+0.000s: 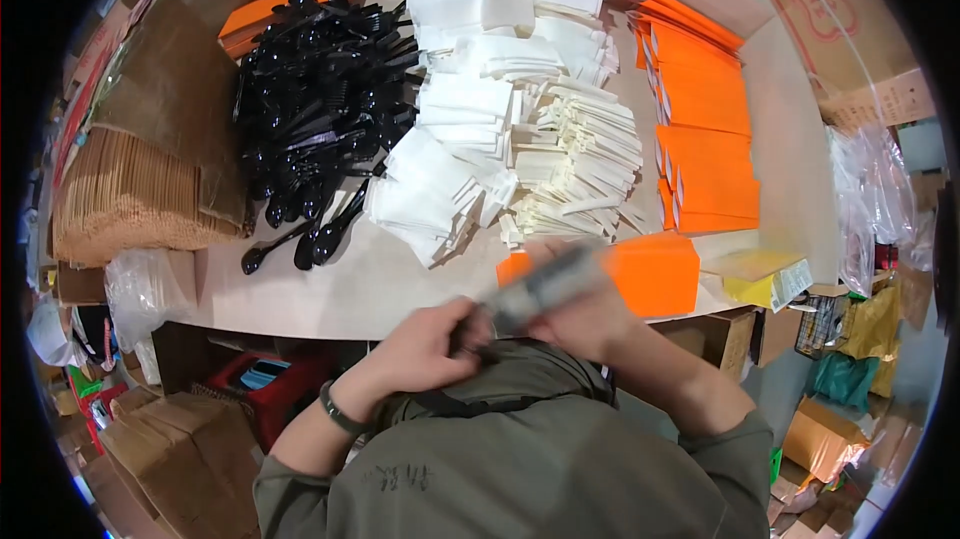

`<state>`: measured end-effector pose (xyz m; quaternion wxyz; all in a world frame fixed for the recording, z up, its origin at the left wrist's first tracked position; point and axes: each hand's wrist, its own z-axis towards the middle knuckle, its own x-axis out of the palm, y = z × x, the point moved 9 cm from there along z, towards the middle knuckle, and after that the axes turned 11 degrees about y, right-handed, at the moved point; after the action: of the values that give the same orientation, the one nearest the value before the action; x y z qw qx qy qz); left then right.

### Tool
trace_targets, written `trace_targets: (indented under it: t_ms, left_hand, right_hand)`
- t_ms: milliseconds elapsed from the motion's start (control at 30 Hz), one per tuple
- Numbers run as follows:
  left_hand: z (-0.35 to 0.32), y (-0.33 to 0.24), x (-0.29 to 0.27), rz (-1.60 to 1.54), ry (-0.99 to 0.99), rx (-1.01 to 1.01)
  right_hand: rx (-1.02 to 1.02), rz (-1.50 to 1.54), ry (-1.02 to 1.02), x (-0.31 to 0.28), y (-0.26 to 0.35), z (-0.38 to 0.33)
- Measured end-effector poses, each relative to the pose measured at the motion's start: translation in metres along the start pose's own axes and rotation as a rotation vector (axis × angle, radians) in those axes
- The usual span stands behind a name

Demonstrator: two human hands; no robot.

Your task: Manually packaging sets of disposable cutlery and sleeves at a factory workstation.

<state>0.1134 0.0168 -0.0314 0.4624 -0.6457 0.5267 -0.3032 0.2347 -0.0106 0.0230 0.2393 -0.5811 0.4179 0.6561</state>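
Above my lap, at the table's front edge, a long grey and dark thing (543,288) is smeared by motion, so its kind is unclear. My left hand (428,344), with a dark band on its wrist, has its fingers curled at the thing's lower left end. Around its other end is my right hand (588,317), partly blurred and closed on it. Just beyond the right hand lie orange paper sleeves (655,274). Farther off are a heap of black plastic spoons and forks (320,89), folded white napkins (465,104) and a pile of narrow cream-coloured packets (580,154).
More orange sleeves (705,129) are stacked at the right. A tall stack of brown cardboard (140,194) stands at the left. Near the front right corner sits a yellow box (765,279). Below the table are a red crate (260,389) and cardboard boxes (180,454).
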Motion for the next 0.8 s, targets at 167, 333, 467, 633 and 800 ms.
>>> trace_targets:
  t_ms: [167, 333, 467, 633, 800]
  left_hand:
    - [-0.043, 0.046, -0.052, 0.526, -0.589, -0.205]
    - [-0.059, 0.043, -0.042, 0.598, -0.431, -0.117]
    - [-0.053, 0.034, -0.048, 0.709, -0.245, -0.113]
    - [-0.065, -0.022, -0.068, 0.793, -0.533, 0.218]
    - [-0.127, 0.053, -0.13, 0.619, -0.948, -0.07]
  right_hand:
    - [0.604, 0.321, 0.174, 0.035, -0.026, 0.0]
    - [0.69, 0.362, 0.152, 0.047, -0.037, 0.0]
    - [0.616, 0.419, 0.12, 0.061, -0.021, 0.02]
    - [0.648, 0.678, 0.028, 0.002, -0.066, 0.019]
    - [0.63, 0.041, 0.037, -0.006, -0.144, -0.029]
